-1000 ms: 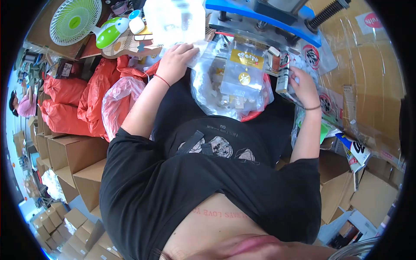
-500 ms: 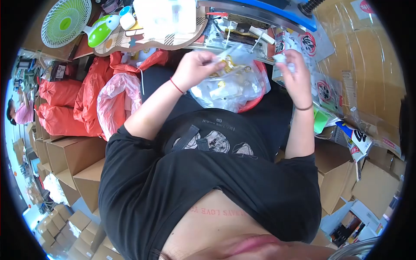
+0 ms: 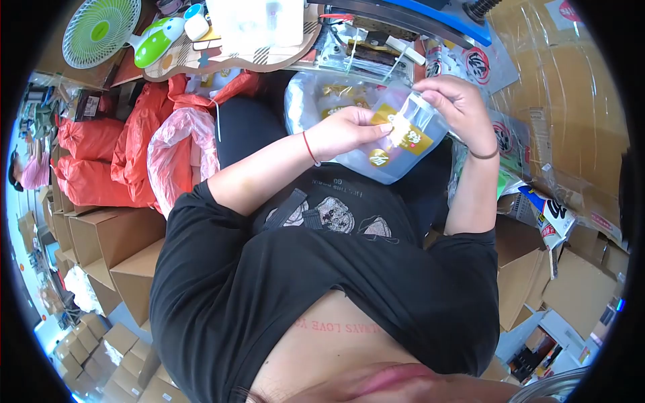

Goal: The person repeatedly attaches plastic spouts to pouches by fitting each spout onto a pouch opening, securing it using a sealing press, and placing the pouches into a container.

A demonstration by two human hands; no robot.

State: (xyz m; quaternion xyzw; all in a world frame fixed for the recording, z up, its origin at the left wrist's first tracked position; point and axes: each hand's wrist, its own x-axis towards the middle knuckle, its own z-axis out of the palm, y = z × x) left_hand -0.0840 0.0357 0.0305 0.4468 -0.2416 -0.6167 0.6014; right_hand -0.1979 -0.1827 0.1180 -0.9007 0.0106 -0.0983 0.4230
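Between both hands is a frosted plastic bag (image 3: 383,164) with gold printed patches, lying over my lap. My left hand (image 3: 346,132) is closed, its thumb and fingers pinching the near left part of this bag. My right hand (image 3: 460,111) pinches a small shiny clear packet (image 3: 422,111) at the bag's upper right edge. Whether the packet is inside the bag or on top of it I cannot tell. Behind my left hand sits a larger clear plastic bag (image 3: 302,101) with more gold-printed bags in it.
Red plastic sacks (image 3: 91,181) and open cardboard boxes (image 3: 114,235) stand on the left. A tabletop at the front holds a green-and-white fan (image 3: 101,33) and small tools. A large taped carton (image 3: 571,101) rises on the right. Another person (image 3: 33,168) is far left.
My left hand has moved down and right with the frosted bag, which now lies spread out. My right hand has come inward to the bag with its small packet.
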